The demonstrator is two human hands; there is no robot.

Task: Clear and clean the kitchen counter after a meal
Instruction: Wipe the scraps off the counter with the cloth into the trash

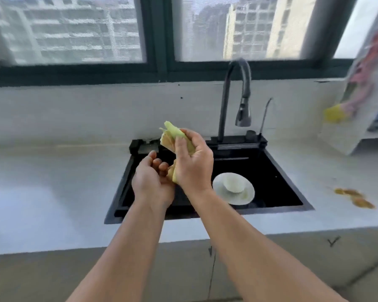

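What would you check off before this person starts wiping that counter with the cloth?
1. Cloth in hand: ok, the right hand grips it, the left hand at its lower end.
2. Cloth wet: cannot tell.
3. Faucet running: no water visible, not ok if rinsing is wanted.
4. Dishes off the counter: ok, the plate and the bowl on it sit in the sink.
5. Mess located: ok, orange-brown scraps lie on the counter right of the sink.
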